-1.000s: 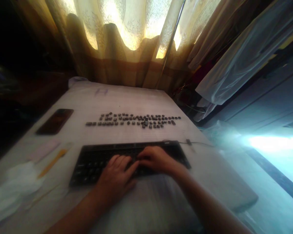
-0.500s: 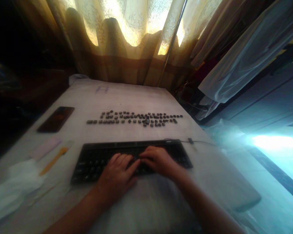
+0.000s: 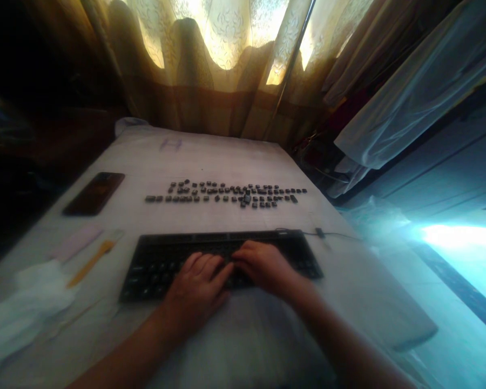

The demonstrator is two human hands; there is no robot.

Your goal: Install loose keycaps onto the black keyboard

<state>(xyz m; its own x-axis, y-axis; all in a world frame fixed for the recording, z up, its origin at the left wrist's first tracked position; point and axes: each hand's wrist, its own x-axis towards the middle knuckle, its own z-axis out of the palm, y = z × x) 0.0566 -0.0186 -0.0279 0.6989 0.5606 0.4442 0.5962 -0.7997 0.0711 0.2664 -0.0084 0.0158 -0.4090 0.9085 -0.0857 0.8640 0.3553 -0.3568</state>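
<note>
A black keyboard [image 3: 154,267] lies on the white-covered table, with keys in place on its left part. My left hand [image 3: 200,281] rests over its middle, fingers bent close together and the thumb reaching right. Touching or nearly touching that thumb, my right hand [image 3: 263,265] has its fingers pinched at the keyboard's centre. Whatever is between the fingertips of either hand is too small and blurred to make out. Behind the keyboard, loose black keycaps [image 3: 247,199] lie in uneven rows.
A dark phone [image 3: 94,193] lies at the left. Nearer are a pink item [image 3: 76,242], a yellow-handled brush [image 3: 91,263], a thin stick and crumpled white tissue [image 3: 28,297]. A cable [image 3: 340,234] runs right from the keyboard. Curtains [image 3: 227,81] hang behind.
The view has shifted slightly, so the table's things appear a little higher and further right. Both hands stay at the keyboard's centre in nearly the same pose.
</note>
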